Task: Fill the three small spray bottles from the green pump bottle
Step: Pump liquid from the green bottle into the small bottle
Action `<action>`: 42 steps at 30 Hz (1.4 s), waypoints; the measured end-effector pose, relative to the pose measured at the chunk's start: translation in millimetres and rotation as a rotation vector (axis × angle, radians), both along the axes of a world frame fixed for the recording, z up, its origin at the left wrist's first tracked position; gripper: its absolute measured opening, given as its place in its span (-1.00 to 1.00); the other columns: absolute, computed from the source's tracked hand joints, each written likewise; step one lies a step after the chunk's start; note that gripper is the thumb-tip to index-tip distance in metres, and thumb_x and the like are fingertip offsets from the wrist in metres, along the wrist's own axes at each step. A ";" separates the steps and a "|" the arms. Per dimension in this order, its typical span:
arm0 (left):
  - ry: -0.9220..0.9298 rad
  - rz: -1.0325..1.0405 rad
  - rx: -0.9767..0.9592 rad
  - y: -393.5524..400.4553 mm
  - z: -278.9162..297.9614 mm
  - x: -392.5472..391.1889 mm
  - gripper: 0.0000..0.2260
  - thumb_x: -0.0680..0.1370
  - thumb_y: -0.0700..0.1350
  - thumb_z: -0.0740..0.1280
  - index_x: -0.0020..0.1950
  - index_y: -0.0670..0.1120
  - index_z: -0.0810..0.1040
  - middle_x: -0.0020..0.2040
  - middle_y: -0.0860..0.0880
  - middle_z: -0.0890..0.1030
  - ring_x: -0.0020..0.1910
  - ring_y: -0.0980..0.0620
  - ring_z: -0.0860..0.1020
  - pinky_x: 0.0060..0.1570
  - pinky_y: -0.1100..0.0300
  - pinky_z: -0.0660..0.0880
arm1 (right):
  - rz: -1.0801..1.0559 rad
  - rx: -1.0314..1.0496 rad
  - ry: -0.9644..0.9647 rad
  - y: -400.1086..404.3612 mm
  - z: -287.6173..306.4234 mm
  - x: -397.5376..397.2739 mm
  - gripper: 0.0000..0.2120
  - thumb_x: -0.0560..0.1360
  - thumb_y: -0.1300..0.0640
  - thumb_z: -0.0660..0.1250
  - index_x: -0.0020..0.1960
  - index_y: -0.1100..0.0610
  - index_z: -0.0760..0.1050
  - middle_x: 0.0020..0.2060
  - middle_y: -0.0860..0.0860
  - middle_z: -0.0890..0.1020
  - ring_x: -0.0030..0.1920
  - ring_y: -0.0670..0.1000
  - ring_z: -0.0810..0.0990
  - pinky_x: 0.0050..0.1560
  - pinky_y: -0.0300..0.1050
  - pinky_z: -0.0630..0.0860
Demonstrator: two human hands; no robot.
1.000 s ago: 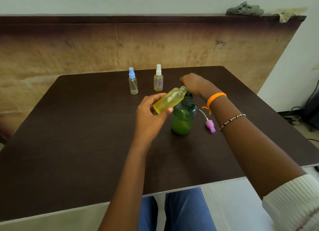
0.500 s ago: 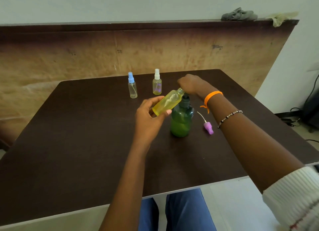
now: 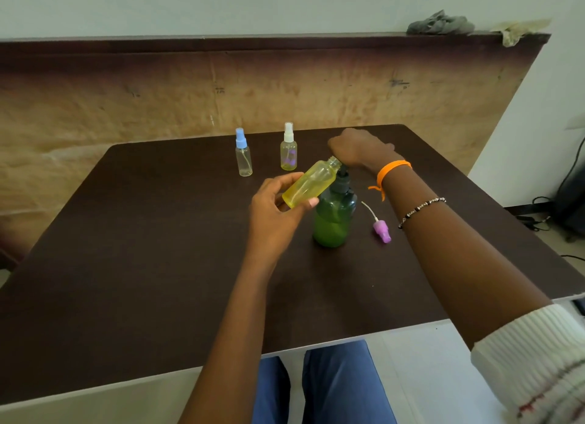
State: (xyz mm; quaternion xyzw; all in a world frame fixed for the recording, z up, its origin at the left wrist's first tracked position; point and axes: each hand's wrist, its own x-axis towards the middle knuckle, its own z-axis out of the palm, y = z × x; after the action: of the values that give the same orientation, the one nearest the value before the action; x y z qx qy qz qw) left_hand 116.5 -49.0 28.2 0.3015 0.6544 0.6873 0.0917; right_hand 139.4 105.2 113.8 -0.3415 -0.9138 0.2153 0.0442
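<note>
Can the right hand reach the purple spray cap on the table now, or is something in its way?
Probably yes. The purple spray cap lies apart on the table, just under the right forearm, with nothing over it. But the right hand is on the green pump bottle and must let go first.

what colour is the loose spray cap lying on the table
Purple, with a thin white tube: the loose spray cap lies right of the green pump bottle, head view.

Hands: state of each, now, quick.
Left hand: holds the yellow bottle, tilted, uncapped.
Right hand: on the green bottle's pump; fingers hidden, grip cannot be told.
</note>
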 end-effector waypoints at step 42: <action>0.023 0.038 -0.014 2.1 -6.2 -3.7 -0.62 0.40 -0.27 0.47 0.03 0.17 0.53 0.11 -0.09 0.59 0.04 0.12 0.58 0.05 0.23 0.53 | 0.006 0.016 -0.018 5.6 -22.8 -7.7 -0.70 0.57 0.31 0.07 0.22 0.34 0.45 0.17 0.30 0.52 0.20 0.29 0.49 0.16 0.04 0.45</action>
State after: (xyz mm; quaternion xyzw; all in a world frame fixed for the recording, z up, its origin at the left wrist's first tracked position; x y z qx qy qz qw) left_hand 112.8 -46.9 22.0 0.2961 0.6659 0.6809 0.0731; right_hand 131.7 110.8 91.0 -0.3401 -0.9170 0.2049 0.0380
